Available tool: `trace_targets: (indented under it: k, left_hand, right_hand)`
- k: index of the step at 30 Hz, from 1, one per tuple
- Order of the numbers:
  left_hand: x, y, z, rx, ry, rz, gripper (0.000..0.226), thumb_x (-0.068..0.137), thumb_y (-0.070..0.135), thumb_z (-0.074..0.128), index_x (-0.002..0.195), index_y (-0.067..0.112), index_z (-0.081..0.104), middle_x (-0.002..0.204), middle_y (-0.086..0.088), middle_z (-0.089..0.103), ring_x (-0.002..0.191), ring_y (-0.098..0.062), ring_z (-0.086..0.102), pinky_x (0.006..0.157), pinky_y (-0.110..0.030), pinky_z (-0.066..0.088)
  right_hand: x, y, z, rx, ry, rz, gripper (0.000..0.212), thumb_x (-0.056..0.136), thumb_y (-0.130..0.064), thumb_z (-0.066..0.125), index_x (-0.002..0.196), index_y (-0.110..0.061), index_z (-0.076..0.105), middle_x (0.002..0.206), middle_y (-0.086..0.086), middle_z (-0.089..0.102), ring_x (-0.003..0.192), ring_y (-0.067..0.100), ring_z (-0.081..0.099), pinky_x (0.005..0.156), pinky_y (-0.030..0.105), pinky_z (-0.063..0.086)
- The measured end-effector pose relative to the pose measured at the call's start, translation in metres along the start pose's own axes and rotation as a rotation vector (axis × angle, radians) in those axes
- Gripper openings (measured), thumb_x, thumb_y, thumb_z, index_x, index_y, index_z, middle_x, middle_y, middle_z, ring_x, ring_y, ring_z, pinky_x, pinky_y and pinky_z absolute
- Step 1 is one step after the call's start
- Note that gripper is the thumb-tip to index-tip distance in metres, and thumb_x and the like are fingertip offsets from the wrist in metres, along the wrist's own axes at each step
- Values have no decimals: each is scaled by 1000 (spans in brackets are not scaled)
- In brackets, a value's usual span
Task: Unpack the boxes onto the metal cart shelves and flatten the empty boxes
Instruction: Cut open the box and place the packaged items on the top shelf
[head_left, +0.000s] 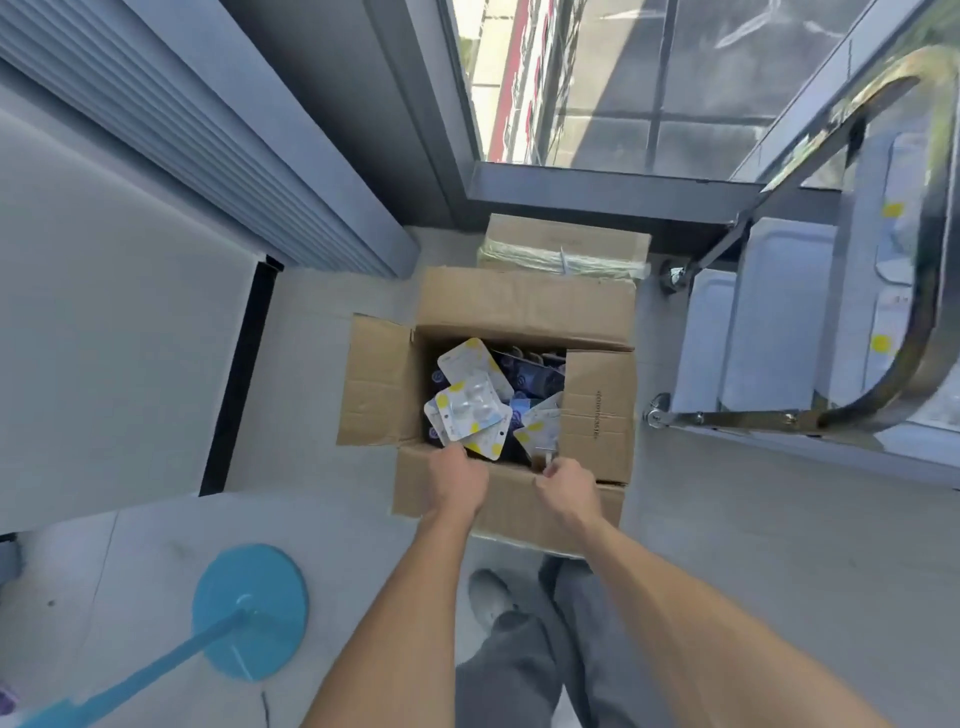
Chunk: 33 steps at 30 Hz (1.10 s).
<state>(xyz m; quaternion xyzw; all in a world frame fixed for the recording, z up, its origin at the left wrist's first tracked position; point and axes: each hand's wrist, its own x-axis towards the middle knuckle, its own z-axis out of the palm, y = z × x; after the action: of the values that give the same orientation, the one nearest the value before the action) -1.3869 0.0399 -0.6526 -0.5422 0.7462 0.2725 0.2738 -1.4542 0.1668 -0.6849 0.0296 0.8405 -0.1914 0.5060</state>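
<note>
Gripping glossy packets (470, 410), corrugated box (597, 415)

Both bare arms stretched forward and down, hands side by side, close together but apart.

Left hand (457, 486) knuckles-up, fingers curled under and hidden. Right hand (569, 488) likewise curled, thumb and fingers pinched together at the fingertips. Legs in grey trousers and one pale shoe below.
</note>
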Motion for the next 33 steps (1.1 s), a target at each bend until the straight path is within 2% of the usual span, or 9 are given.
trace_targets:
  k: [6, 8, 12, 17, 21, 23, 28, 31, 33]
  left_hand:
    - [93, -14, 42, 22, -62, 22, 17, 90, 13, 50, 98, 3, 62, 107, -16, 63, 83, -29, 54, 64, -32, 38]
    - [125, -18, 52, 53, -71, 26, 18, 89, 13, 50, 99, 3, 62, 107, -16, 63, 88, -32, 58, 66, -32, 40]
    - [175, -27, 72, 173, -98, 79, 19, 88, 15, 51, 98, 5, 64, 103, -13, 65, 93, -34, 62, 68, -33, 43]
    - [221, -42, 97, 519, -119, 367, 19, 88, 9, 47, 98, 6, 63, 107, -11, 61, 94, -30, 61, 66, -34, 40]
    - [258, -51, 116, 506, -112, 331, 21, 91, 11, 48, 105, 5, 62, 113, -12, 58, 100, -30, 59, 73, -36, 45]
    - [276, -53, 126, 503, -115, 317, 23, 92, 12, 48, 108, 4, 62, 118, -12, 55, 106, -29, 57, 78, -37, 47]
    - [303, -43, 139, 508, -85, 367, 20, 91, 7, 49, 109, 3, 57, 122, -13, 51, 109, -31, 53, 78, -37, 43]
    - [312, -34, 145, 462, -89, 303, 24, 90, 6, 48, 113, 4, 55, 123, -14, 53, 110, -32, 55, 82, -39, 45]
    - [319, -31, 150, 436, -94, 245, 24, 91, 7, 47, 114, 5, 53, 122, -14, 55, 109, -32, 56, 81, -39, 44]
  right_hand:
    - [77, 5, 39, 11, 14, 123, 21, 89, -12, 53, 103, -3, 67, 106, 16, 69, 90, 30, 62, 69, 26, 39]
    - [101, 4, 57, -2, 15, 158, 22, 90, -11, 52, 105, -1, 65, 108, 18, 68, 96, 33, 64, 69, 27, 40]
    - [135, 2, 89, -19, 40, 236, 25, 91, -10, 52, 111, 0, 63, 115, 18, 65, 105, 34, 63, 80, 32, 48]
    - [165, 6, 121, -47, 123, 297, 38, 93, -9, 44, 130, -2, 50, 134, 19, 45, 123, 36, 46, 100, 40, 39]
    - [191, 13, 141, -34, 130, 357, 44, 96, -8, 44, 138, 1, 37, 137, 21, 45, 126, 36, 47, 102, 40, 40]
    - [201, 16, 148, -57, 200, 380, 42, 95, -9, 47, 136, -1, 41, 133, 18, 50, 123, 34, 51, 98, 39, 43]
    - [213, 16, 163, -96, 391, 456, 26, 93, -14, 54, 119, -13, 57, 117, 10, 59, 109, 29, 61, 83, 38, 47]
    - [220, 22, 165, -106, 482, 453, 12, 94, -16, 58, 104, -17, 64, 102, 10, 67, 96, 32, 66, 76, 37, 49]
    - [226, 27, 163, -20, 555, 470, 7, 95, -19, 59, 97, -18, 65, 94, 13, 69, 90, 35, 67, 74, 37, 49]
